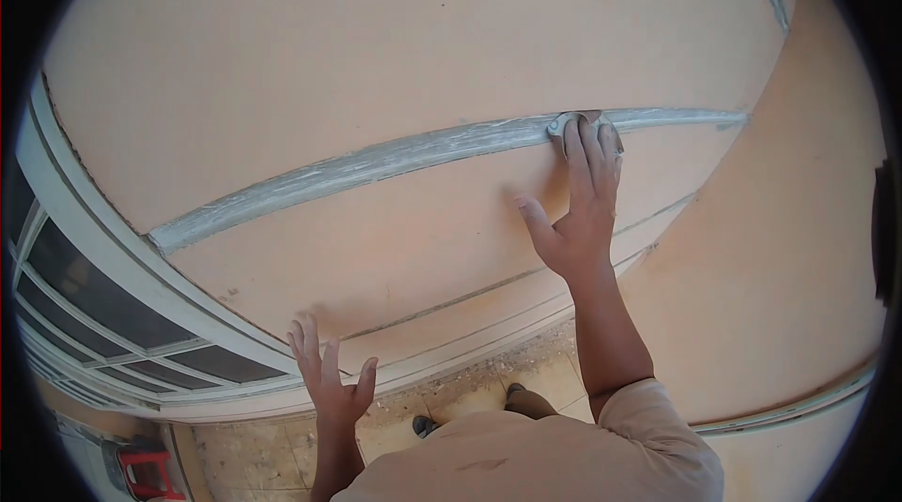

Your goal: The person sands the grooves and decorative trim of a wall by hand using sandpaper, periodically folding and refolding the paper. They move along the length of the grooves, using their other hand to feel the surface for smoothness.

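Note:
My right hand (pixel 587 187) presses a folded piece of sandpaper (pixel 590 116) flat onto the grey filled strip (pixel 395 156) that runs across the peach wall (pixel 404 41). Its fingers lie together over the paper, and the thumb sticks out to the left. Pale streaks mark the strip's surface. Lower down on the left, my left hand (pixel 331 375) has its fingers spread and holds nothing, its fingertips close to the wall beside the window frame (pixel 221 314).
A window with white bars (pixel 141 350) fills the left side. Thin grooves (pixel 451 300) cross the wall lower down, and a side wall (pixel 780 239) meets it at the right. The tiled floor (pixel 254 455) is dusty. A red stool (pixel 146 474) stands at bottom left.

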{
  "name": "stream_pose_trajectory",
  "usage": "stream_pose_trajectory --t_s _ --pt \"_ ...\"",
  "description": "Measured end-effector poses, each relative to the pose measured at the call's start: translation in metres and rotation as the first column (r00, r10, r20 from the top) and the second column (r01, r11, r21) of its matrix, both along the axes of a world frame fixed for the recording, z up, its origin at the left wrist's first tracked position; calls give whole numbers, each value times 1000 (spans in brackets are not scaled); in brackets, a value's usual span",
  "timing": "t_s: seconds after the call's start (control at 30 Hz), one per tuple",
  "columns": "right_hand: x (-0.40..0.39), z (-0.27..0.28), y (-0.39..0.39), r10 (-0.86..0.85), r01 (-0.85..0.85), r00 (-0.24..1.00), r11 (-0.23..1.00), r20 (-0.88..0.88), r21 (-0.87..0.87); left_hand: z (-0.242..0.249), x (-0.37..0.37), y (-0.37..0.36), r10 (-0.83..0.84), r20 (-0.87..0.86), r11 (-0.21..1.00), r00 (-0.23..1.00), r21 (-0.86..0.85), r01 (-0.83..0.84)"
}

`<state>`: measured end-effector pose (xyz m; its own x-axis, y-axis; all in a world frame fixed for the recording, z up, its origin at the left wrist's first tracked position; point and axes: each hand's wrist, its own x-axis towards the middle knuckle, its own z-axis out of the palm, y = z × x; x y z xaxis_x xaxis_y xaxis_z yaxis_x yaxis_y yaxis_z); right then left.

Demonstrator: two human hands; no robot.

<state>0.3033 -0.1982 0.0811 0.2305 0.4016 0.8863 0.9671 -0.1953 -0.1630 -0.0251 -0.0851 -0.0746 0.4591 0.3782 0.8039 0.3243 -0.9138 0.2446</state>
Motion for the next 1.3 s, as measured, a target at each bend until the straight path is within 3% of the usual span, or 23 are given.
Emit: stream_pose_trajectory --t_s 0.13,0.2,0.23,0.3,0.43,0.53,0.63,0.77,0.83,0.97,1.1,1.17,1.3 --pt "-8 3 1 -35 35 999 999 -13 -11 10 14 -20 -36 0 994 999 106 36" --pt "1 2 -3 -66 75 995 990 79 -119 13 16 -28 -61 34 994 998 98 58" --pt "9 2 -4 -73 77 996 994 58 -78 18 19 -33 -27 41 992 999 128 21" --pt "33 1 -14 -71 81 979 996 191 -46 19 22 -39 -16 79 991 997 136 5" --pt "101 4 -44 -265 267 962 963 -72 27 20 39 -44 38 166 995 985 87 -53" --pt "127 7 -52 -223 233 959 972 -177 40 41 66 -56 -17 123 978 992 210 -9" --pt "120 7 -52 -172 178 970 984 -169 20 70 95 -70 -76 48 939 996 340 55" --pt "132 4 -66 -97 93 991 994 -95 -48 101 124 -67 -22 -19 859 1000 512 28" --pt "142 2 -72 -76 74 996 995 -35 -61 114 134 -46 22 199 735 980 661 -151" --pt "154 6 -84 -18 26 998 993 67 -111 166 166 -10 -46 556 839 830 472 -269" --pt "165 6 -90 25 -10 995 989 98 -149 195 190 18 -18 583 733 812 560 -386" --pt "168 7 -92 65 -49 992 988 111 -148 195 200 29 178 583 688 793 503 -524" --pt "176 3 -89 121 -108 987 987 110 -122 197 202 29 204 578 610 790 556 -564"
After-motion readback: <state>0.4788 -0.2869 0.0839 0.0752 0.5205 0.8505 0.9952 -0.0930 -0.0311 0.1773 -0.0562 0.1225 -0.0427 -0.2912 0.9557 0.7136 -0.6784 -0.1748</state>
